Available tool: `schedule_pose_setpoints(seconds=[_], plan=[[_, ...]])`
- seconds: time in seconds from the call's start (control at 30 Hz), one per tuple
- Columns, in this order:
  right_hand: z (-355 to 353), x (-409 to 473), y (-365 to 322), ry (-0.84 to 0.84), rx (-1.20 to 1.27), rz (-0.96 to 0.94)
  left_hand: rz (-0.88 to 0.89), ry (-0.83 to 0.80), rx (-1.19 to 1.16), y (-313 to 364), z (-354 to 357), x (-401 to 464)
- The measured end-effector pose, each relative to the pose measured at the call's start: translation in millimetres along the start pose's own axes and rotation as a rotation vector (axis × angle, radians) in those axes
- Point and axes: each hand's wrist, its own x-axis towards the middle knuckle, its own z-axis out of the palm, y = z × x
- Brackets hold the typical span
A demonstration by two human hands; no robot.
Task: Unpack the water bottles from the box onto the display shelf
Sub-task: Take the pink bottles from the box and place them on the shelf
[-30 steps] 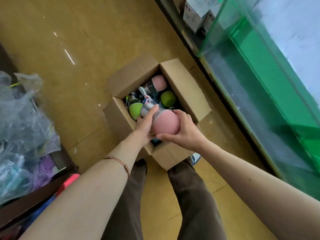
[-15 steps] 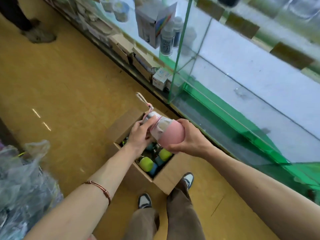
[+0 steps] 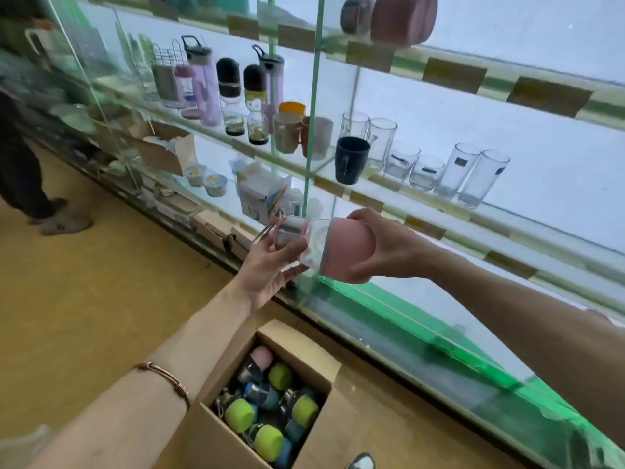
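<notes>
Your R hand grips pink bottle base, bottle sideways, cap at 9 o'clock. L hand fingers straight, touching cap end. Box at 6.

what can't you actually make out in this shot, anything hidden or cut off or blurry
- Pink bottle, head view: its base is covered by the right hand; a clear wrapper blurs the lid end by the left hand.
- Cardboard box: lower bottles are buried under the top layer, so no count; the near corner is cut off by the bottom edge.
- Shelf price labels: too blurred to read.
</notes>
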Motion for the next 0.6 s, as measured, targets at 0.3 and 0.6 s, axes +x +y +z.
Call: schedule_pose_setpoints(seconds=[0.3, 0.6], plan=[[-110, -6, -36, 0.260, -0.134, -0.011, 0.205, -0.021, 0.058, 84, 79, 46], [-196, 4, -36, 0.451, -0.229, 0.006, 0.304, -0.001, 0.084, 135, 147, 108]])
